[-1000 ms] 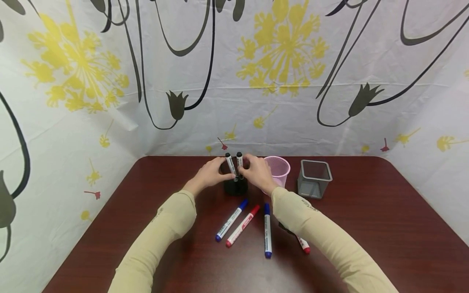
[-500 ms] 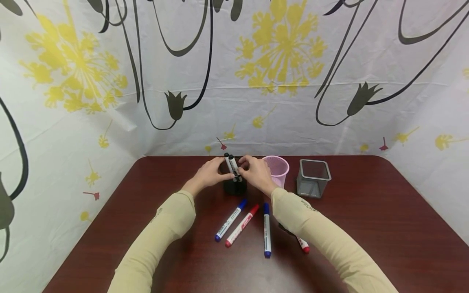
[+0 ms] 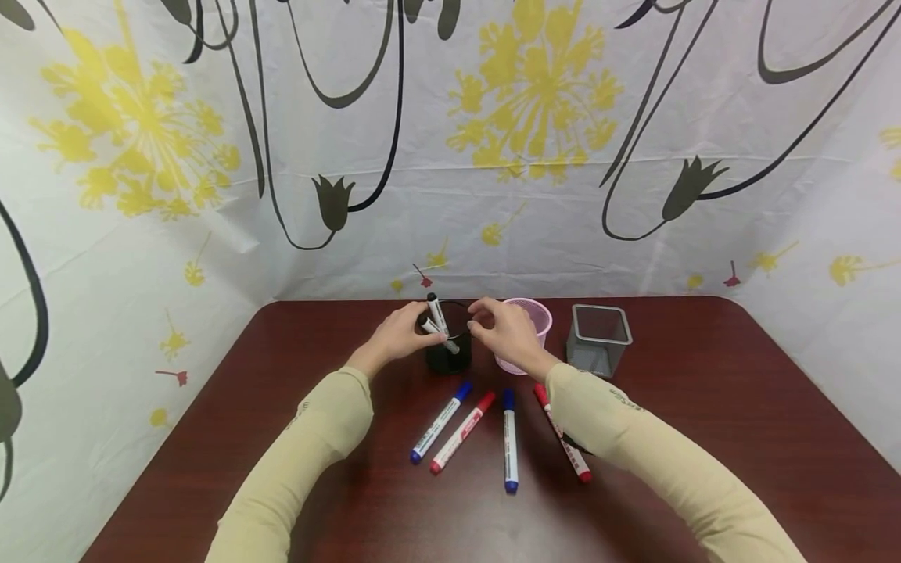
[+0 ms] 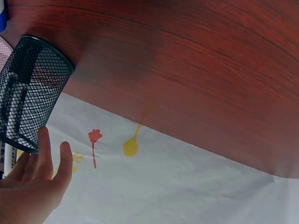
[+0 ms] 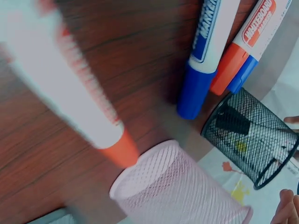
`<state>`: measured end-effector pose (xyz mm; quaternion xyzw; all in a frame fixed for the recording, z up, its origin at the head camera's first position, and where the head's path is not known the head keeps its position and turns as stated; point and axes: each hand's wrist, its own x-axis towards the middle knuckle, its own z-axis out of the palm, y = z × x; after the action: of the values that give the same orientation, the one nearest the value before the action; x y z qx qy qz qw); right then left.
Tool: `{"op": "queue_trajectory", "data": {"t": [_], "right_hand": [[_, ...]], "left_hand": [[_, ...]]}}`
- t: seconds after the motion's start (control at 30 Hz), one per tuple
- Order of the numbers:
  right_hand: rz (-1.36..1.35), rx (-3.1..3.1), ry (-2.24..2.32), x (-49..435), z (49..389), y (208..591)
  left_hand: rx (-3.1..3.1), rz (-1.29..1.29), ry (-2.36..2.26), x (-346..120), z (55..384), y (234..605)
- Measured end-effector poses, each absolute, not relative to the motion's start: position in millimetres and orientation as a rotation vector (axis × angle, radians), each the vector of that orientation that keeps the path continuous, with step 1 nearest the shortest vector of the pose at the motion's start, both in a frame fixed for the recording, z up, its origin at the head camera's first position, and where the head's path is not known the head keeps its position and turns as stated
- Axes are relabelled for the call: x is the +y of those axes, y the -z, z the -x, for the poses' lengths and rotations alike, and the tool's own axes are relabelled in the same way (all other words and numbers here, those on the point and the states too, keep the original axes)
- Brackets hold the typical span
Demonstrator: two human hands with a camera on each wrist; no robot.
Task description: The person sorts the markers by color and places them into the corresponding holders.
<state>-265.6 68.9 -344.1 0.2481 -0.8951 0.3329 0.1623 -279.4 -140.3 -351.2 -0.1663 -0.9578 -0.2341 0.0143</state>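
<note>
A black mesh pen cup (image 3: 448,360) stands near the table's back edge. Two black-capped markers lean in it: one (image 3: 438,315) fairly steep, the other (image 3: 430,325) tilted left over the rim beside the left thumb. My left hand (image 3: 397,335) grips the cup's rim, thumb in front and fingers on the far left side; the left wrist view has its fingertips (image 4: 44,133) against the mesh. At the cup's right side is my right hand (image 3: 508,335), fingers loosely bent with nothing between them. It partly hides a pink mesh cup (image 3: 543,319) behind it.
A square grey mesh holder (image 3: 596,353) stands right of the pink cup. Nearer on the dark table lie a blue marker (image 3: 439,423), a red marker (image 3: 462,433), another blue marker (image 3: 510,447) and another red marker (image 3: 576,461), partly under the right sleeve. A patterned cloth hangs behind.
The right hand has let go of a black-capped marker and drawn back rightward. That marker now leans left in the black cup. The left hand stays at the rim.
</note>
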Motion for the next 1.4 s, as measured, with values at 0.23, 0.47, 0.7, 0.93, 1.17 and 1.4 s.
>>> {"op": "queue_trajectory", "data": {"t": [0.23,0.47,0.7,0.93,1.17,1.4], "right_hand": [[-0.767,-2.493,-0.901,98,259,340],[-0.753,-2.496,-0.853,126,251,339],[-0.732,-2.505,-0.799,145,241,332],[-0.744,-2.489,-0.766,161,237,327],[-0.711,-2.486,-0.726,171,234,323],[-0.646,-2.516,-0.667,181,232,320]], "left_hand": [[-2.935,0.515,0.777,-141,276,354],[-2.891,0.503,0.754,-140,272,358],[-2.846,0.443,0.829,-143,269,363],[-2.778,0.366,0.999,-152,266,367],[-2.723,0.355,1.074,-162,256,370],[-2.502,0.474,1.057,-168,236,370]]}}
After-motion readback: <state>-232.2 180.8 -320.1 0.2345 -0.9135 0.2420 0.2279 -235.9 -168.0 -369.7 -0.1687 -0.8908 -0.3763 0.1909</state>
